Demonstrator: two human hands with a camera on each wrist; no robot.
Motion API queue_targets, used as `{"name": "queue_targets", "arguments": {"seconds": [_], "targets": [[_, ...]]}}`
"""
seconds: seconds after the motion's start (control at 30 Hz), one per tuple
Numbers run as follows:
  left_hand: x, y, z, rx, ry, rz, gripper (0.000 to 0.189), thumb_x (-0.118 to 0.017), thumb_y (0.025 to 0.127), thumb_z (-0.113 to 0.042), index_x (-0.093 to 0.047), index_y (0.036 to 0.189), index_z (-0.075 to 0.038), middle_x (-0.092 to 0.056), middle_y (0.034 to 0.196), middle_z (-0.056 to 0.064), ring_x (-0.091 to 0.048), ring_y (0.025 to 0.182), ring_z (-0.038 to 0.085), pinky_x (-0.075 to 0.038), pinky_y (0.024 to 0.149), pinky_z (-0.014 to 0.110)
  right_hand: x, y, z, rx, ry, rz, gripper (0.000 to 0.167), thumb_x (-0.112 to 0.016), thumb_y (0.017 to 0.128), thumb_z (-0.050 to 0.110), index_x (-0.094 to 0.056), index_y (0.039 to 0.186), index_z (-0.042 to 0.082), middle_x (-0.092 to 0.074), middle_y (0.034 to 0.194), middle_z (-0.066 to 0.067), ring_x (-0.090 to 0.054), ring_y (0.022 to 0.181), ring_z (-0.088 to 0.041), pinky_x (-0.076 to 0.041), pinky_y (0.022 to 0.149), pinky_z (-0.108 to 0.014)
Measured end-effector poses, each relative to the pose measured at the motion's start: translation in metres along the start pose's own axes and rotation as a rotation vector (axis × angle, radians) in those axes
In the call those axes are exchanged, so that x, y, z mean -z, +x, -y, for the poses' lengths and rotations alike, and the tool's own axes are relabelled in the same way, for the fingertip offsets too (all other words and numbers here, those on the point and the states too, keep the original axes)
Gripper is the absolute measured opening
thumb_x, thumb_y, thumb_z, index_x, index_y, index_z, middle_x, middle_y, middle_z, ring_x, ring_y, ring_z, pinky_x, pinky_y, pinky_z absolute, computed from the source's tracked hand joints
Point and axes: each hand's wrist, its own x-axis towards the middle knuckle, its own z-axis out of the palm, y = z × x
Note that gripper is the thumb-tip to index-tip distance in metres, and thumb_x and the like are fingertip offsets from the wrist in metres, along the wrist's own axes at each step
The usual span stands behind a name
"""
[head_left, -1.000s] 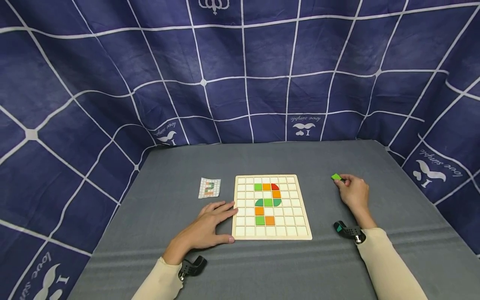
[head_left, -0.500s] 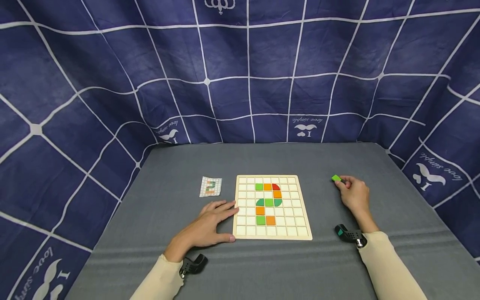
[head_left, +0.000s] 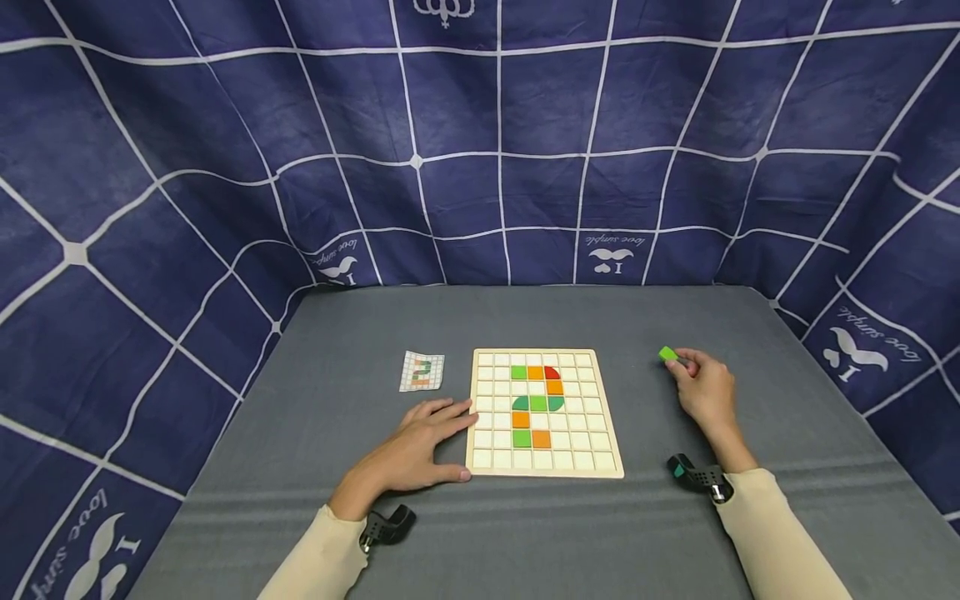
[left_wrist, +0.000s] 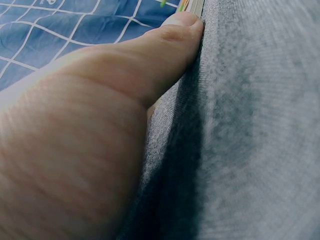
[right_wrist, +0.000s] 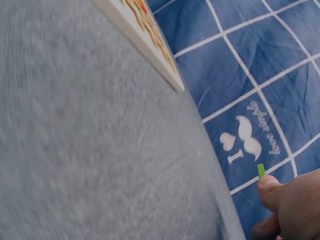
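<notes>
A wooden grid board lies mid-table, with green, orange, red and teal tiles set in its cells. At its left edge rests my left hand, fingers spread and touching the rim; the left wrist view shows the thumb against the board's side. To the right of the board, my right hand pinches a small bright green tile between thumb and fingers. The right wrist view catches the same green tile edge-on, beyond the thumb tip.
A small paper card printed with a coloured grid pattern lies left of the board. Grey cloth covers the table, and a blue curtain with white lines stands behind and at both sides.
My right hand has moved very slightly left with the green tile, which is tilted a little differently. The left hand stays at the board's edge. The head view has shifted slightly.
</notes>
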Motion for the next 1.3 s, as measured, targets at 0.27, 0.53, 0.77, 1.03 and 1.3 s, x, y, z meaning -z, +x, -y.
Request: {"name": "queue_targets", "arguments": {"seconds": [0.27, 0.53, 0.77, 1.03, 1.3], "targets": [[-0.001, 0.001, 0.001, 0.007, 0.011, -0.003, 0.085, -0.068, 0.084, -0.067, -0.036, 0.156, -0.035, -0.027, 0.166, -0.011, -0.020, 0.154, 0.024, -0.019, 0.121, 0.057, 0.007, -0.006, 0.018, 0.066, 0.045, -0.011, 0.027, -0.071, 0.095, 0.019, -0.073, 0.114, 0.001, -0.050, 0.070, -0.004, -0.038, 0.052, -0.008, -0.029, 0.050, -0.024], [0.000, 0.001, 0.001, 0.011, 0.013, -0.001, 0.084, -0.069, 0.084, -0.065, -0.036, 0.156, -0.036, -0.028, 0.166, -0.010, -0.020, 0.154, 0.023, -0.019, 0.120, 0.057, 0.014, -0.015, 0.043, 0.113, 0.096, 0.022, 0.027, -0.072, 0.095, 0.020, -0.072, 0.114, 0.002, -0.050, 0.071, -0.006, -0.035, 0.048, -0.003, -0.029, 0.044, -0.022], [0.000, 0.002, 0.001, 0.001, 0.010, -0.007, 0.084, -0.070, 0.084, -0.064, -0.038, 0.156, -0.034, -0.029, 0.165, -0.008, -0.022, 0.153, 0.024, -0.018, 0.121, 0.056, 0.020, -0.025, 0.063, 0.156, 0.133, 0.060, 0.028, -0.071, 0.095, 0.023, -0.072, 0.116, 0.003, -0.049, 0.070, -0.005, -0.033, 0.046, -0.004, -0.028, 0.041, -0.023], [0.001, 0.004, 0.000, -0.007, 0.021, -0.010, 0.085, -0.071, 0.084, -0.064, -0.038, 0.156, -0.034, -0.029, 0.165, -0.008, -0.023, 0.153, 0.025, -0.018, 0.121, 0.056, 0.018, -0.041, 0.078, 0.173, 0.190, 0.167, 0.027, -0.072, 0.094, 0.022, -0.072, 0.116, 0.006, -0.047, 0.070, -0.002, -0.032, 0.049, -0.004, -0.028, 0.044, -0.024], [0.000, 0.003, 0.000, 0.004, 0.021, 0.000, 0.085, -0.070, 0.084, -0.065, -0.037, 0.156, -0.034, -0.028, 0.166, -0.009, -0.022, 0.153, 0.025, -0.018, 0.121, 0.056, 0.005, -0.051, 0.081, 0.227, 0.267, 0.349, 0.025, -0.075, 0.091, 0.021, -0.072, 0.113, 0.009, -0.043, 0.070, 0.002, -0.035, 0.055, -0.005, -0.030, 0.048, -0.022]]}}
